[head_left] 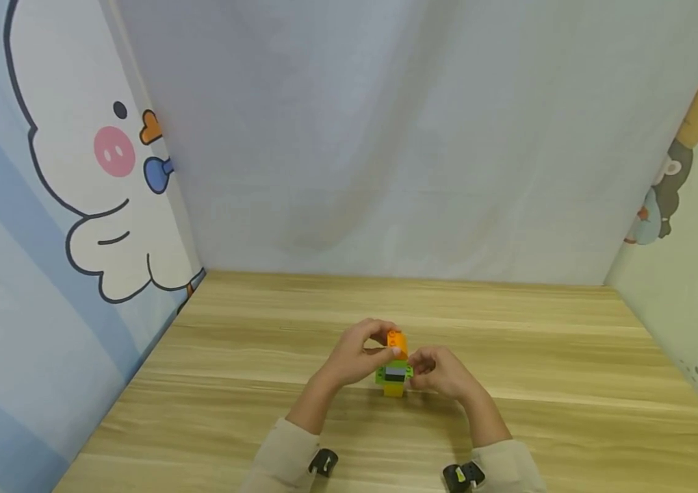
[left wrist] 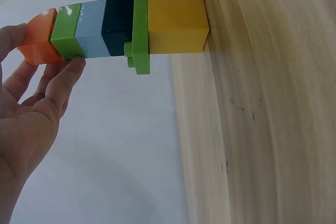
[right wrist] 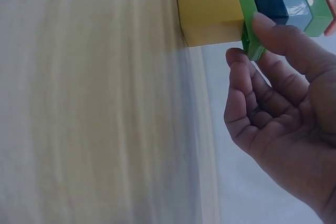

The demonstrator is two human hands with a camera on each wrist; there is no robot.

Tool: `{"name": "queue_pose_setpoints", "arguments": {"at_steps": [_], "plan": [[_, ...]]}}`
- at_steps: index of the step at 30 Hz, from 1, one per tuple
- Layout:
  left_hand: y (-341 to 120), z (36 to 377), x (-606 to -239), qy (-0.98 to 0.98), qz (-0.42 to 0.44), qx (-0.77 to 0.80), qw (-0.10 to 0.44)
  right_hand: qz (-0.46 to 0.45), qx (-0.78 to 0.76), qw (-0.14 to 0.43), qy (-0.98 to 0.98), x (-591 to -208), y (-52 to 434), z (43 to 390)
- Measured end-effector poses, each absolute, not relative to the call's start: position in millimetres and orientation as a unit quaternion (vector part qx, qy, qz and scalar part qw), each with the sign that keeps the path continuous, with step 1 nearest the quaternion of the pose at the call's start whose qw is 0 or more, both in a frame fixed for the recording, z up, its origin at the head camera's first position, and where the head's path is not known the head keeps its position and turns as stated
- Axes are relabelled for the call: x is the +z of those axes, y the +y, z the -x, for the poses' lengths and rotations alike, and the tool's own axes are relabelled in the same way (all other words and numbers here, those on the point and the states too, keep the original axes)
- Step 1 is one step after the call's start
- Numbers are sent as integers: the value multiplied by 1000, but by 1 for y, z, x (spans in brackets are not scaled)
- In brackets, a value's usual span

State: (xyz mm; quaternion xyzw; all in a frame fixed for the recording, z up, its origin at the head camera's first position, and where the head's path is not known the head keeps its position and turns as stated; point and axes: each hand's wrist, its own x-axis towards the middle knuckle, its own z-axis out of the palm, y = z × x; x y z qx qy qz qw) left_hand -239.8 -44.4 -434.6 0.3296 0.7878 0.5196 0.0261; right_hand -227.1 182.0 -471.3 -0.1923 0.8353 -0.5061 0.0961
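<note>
A small block tower [head_left: 395,368] stood upright on the wooden surface [head_left: 250,356], near its middle, yellow block [left wrist: 176,23] at the base, then a thin green plate [left wrist: 140,30], dark, grey-blue and green blocks, and an orange piece [head_left: 396,340] on top. The left hand [head_left: 358,356], at 9 o'clock of the tower, pinched the orange piece; the right hand [head_left: 441,370], at 3 o'clock, held the green plate between thumb and fingers [right wrist: 273,32]. By my judgement, the orange piece was being pressed home or pulled free, I could not tell which; either way the next move called for bracing the lower stack firmly. No brand or readable label showed on the blocks; the wall at 3 o'clock carried a character too blurred to read.
</note>
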Motion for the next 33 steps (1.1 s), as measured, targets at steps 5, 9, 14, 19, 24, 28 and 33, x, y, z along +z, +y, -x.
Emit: {"name": "queue_pose_setpoints", "arguments": {"at_steps": [5, 9, 14, 19, 24, 28, 33], "plan": [[-45, 240, -434, 796, -328, 508, 28, 190, -506, 99, 836, -470, 182, 227], [-44, 241, -434, 797, -328, 505, 29, 186, -507, 103, 836, -469, 182, 227], [-42, 242, -434, 793, -328, 513, 29, 185, -502, 101, 839, -468, 182, 228], [-42, 242, -438, 787, -320, 525, 39, 185, -501, 99, 840, -469, 183, 228], [-46, 243, -438, 794, -327, 510, 46, 191, -504, 104, 836, -471, 182, 228], [-49, 244, -436, 797, -339, 498, 42, 186, -506, 107, 835, -470, 181, 228], [-50, 244, -436, 794, -342, 502, 40, 190, -503, 105, 836, -469, 182, 228]]}}
